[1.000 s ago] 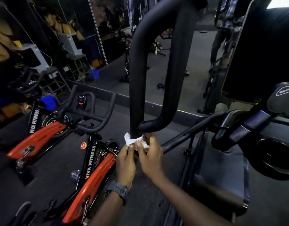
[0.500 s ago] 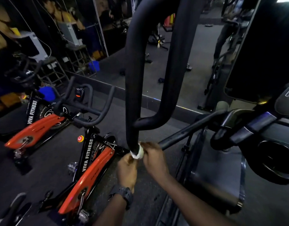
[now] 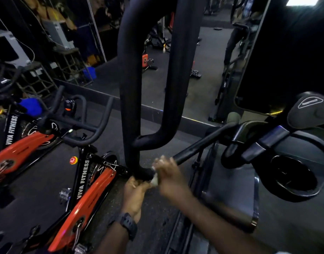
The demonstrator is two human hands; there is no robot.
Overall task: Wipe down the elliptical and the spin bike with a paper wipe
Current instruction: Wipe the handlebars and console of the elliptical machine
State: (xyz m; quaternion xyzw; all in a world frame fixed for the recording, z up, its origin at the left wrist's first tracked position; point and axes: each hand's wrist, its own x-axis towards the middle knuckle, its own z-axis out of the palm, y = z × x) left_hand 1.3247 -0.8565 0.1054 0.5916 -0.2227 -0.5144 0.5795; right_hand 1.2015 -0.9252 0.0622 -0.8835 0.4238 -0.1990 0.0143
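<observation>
room: dim gym, mirror wall (image 3: pixel 203 74) behind the elliptical handle (image 3: pixel 129 92)
wipe: paper wipe (image 3: pixel 155 181) at the handle's lower end
left hand (image 3: pixel 134 196): closed under the handle end
right hand (image 3: pixel 171 177): blurred; pinching the wipe
spin bike (image 3: pixel 88 189): left of the handle

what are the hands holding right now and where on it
Both hands pinch the white paper wipe, mostly hidden between them, against the bottom end of the elliptical's black handlebar: left hand from below, right hand from the side.

A dark rubber floor (image 3: pixel 38 189) carries the orange spin bike (image 3: pixel 88 195); just right of the bike stands the black elliptical (image 3: pixel 230 189), its base on the floor.
</observation>
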